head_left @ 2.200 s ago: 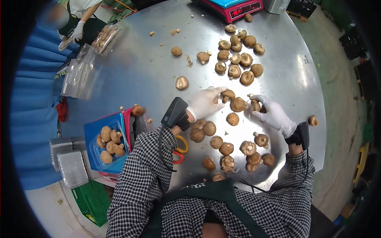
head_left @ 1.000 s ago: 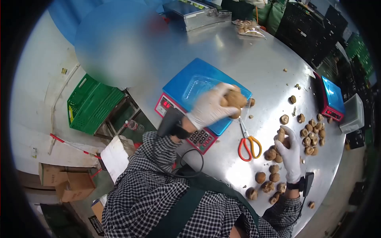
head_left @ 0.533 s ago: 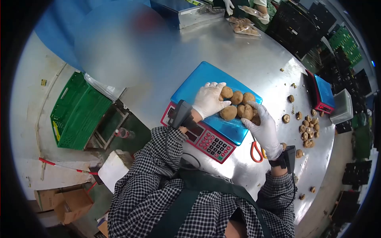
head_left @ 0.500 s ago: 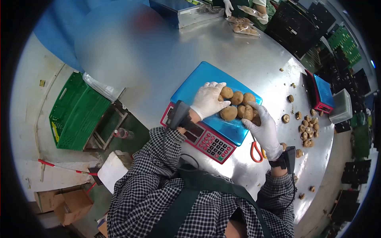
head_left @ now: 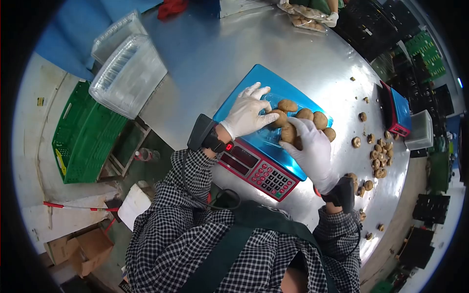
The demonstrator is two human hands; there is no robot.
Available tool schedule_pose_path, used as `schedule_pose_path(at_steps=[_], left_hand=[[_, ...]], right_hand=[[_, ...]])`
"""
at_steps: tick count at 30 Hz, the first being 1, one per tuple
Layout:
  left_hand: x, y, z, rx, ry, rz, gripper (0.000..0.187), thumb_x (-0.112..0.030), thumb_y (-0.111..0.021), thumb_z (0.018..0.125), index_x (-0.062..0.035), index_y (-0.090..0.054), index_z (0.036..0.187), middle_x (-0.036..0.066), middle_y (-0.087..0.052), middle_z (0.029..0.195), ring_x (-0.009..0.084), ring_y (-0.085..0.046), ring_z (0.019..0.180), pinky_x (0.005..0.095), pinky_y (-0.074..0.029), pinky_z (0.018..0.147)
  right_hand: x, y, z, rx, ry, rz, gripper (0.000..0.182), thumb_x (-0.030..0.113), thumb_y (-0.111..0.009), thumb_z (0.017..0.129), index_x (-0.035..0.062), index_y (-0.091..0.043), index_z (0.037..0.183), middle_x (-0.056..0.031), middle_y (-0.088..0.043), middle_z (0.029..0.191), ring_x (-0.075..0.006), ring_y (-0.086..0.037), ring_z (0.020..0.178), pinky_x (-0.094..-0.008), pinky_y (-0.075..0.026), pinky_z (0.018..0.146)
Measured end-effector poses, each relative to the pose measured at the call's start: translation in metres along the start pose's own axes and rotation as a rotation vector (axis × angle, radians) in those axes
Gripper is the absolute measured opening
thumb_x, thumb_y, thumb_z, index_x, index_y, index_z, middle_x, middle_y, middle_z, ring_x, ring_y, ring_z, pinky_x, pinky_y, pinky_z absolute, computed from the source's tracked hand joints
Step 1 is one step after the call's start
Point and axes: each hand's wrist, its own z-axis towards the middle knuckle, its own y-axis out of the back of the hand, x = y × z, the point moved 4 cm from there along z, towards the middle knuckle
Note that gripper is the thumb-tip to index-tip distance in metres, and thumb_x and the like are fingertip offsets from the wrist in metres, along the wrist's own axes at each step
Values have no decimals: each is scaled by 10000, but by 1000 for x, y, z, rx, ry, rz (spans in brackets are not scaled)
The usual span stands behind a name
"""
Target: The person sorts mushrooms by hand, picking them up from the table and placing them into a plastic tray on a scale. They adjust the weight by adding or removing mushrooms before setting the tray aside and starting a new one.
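Observation:
A blue-topped scale (head_left: pixel 254 78) with a red keypad front lies before me. On it sits a clear plastic tray (head_left: pixel 277 97) with several brown mushrooms (head_left: pixel 320 119). My left hand (head_left: pixel 246 113), in a white glove, grips the tray's left end, its thumb beside a mushroom. My right hand (head_left: pixel 312 149), also gloved, reaches over the tray with thumb and fingers closed around a mushroom (head_left: pixel 288 133) near the middle. Its fingers partly cover the mushrooms beneath. Both wrists carry black strapped-on devices.
Loose mushrooms (head_left: pixel 381 158) lie in a group on the metal table (head_left: pixel 195 63) to the right. Beyond them stand a second scale (head_left: pixel 398 110) and a pale bin (head_left: pixel 421 131). Stacked clear trays (head_left: pixel 129 75) are at left. Across the table, another person's gloved hand (head_left: pixel 331 19) touches bagged mushrooms (head_left: pixel 308 22).
My right hand has moved from the tray's right end leftward over its middle, and the mushrooms sit differently. My left hand stays at the left end. The view has shifted slightly.

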Motion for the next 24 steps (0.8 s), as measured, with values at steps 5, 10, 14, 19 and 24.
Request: schedule_pose_path(at_steps=[5,10,14,19,24], left_hand=[[2,0,-3,55,-77,88,470,-535,-557,888,-81,-676,909,199,-418,1446,393,-255,1409,509,-191,1136],[4,2,-9,77,24,12,430,-485,-628,863,-107,-628,1068,193,-393,1455,381,-280,1400,493,-215,1143],[-6,16,-10,-87,-17,-213,571,-432,-698,828,-144,-518,1287,175,-362,1469,372,-304,1389,470,-266,1138],[-34,8,9,0,-256,5,846,-543,-712,738,-200,-400,1446,211,-326,1492,415,-294,1383,483,-271,1130],[-19,0,11,112,-249,108,806,-613,-627,762,-199,-433,1426,219,-382,1462,415,-309,1376,487,-267,1129]], right_hand=[[8,-33,2,108,91,-275,588,338,-750,718,74,-543,1200,-85,-578,1056,-276,-600,910,-386,-477,733],[-8,-6,-5,25,1,87,511,258,-746,758,81,-557,1198,-118,-580,1089,-278,-602,936,-371,-485,816],[-50,10,-32,65,-445,775,413,89,-618,816,80,-557,1225,-60,-556,1066,-164,-553,975,-290,-458,879],[-46,18,-21,57,-382,907,428,74,-594,823,56,-524,1245,-63,-514,1100,-170,-523,1058,-294,-451,922],[-36,0,10,-138,-164,604,395,23,-680,822,26,-536,1190,-98,-525,1098,-201,-560,1052,-325,-474,925]])
